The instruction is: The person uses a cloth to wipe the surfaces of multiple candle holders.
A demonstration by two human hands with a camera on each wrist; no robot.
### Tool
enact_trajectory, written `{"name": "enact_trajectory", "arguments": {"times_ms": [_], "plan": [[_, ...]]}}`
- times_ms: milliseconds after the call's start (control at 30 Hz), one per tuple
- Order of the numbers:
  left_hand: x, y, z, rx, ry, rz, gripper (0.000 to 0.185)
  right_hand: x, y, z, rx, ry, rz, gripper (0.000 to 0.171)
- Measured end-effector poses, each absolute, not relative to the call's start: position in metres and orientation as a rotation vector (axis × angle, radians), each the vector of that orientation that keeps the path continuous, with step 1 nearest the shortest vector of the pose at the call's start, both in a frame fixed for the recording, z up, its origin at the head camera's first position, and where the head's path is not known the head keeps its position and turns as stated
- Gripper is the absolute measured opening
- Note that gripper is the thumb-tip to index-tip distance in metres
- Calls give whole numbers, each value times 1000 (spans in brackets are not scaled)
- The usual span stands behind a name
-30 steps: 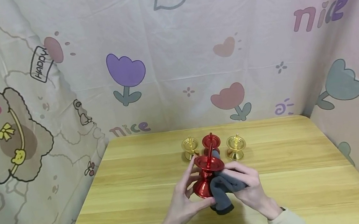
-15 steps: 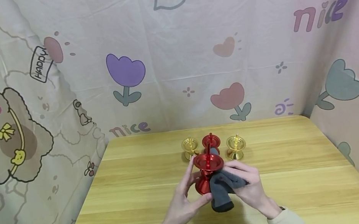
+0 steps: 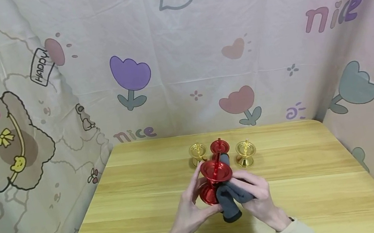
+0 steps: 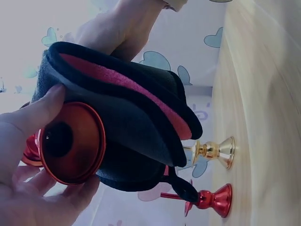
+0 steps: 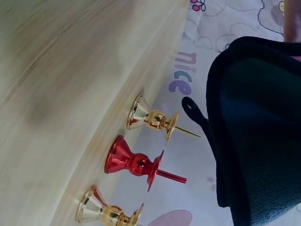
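the red candlestick sits lifted above the wooden table, held between your two hands just in front of the row of three that stand on the wood. its long axis runs tilted: the dish and spike point up and away from you, toward that row, and the flared base points down and back toward you. in the left wrist view you look straight into the hollow underside of the base, so the foot end faces your left palm.

your left hand is curled round the base from the candlestick's left, thumb and fingers wrapped on the foot, fingertips reaching up beside the stem. your right hand comes in from the candlestick's right, its fingers closed over the dark grey cloth, pressing it against the stem and base. the cloth lies between your right fingers and the metal, and its red lining shows along a fold; a loose end hangs below the candlestick, toward you.

both hands are about equally near; the left carries the weight, the right only meets it through the cloth.

behind the held candlestick stand a gold candlestick to the left, a second red one directly behind, and another gold one to the right, all upright and apart from your hands.
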State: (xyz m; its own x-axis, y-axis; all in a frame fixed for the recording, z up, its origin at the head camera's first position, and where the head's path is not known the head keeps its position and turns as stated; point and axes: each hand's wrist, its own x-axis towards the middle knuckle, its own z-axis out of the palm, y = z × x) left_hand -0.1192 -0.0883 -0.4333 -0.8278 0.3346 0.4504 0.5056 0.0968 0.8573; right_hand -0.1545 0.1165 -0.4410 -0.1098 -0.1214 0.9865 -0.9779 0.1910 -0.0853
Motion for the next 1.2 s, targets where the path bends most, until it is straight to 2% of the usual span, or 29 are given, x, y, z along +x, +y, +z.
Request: {"name": "enact_trajectory", "arguments": {"times_ms": [267, 567, 833, 967, 1200], "plan": [[-120, -91, -432, -823, -2217, -1862, 113, -158, 122, -447, 1147, -1513, 1278, 19], [-121, -92, -431, -839, -2143, -2107, 103, -161, 129, -448, 1183, -1537, 1362, 19], [-119, -90, -432, -830, -2199, -1813, 104, -160, 126, -442, 1187, -1473, 1223, 17], [-119, -93, -434, -927, -2165, -1821, 103, -158, 126, -438, 1219, -1466, 1206, 16], [-117, -95, -434, -1030, -2123, -2067, 95, -159, 134, -441, 1185, -1543, 1514, 23]]}}
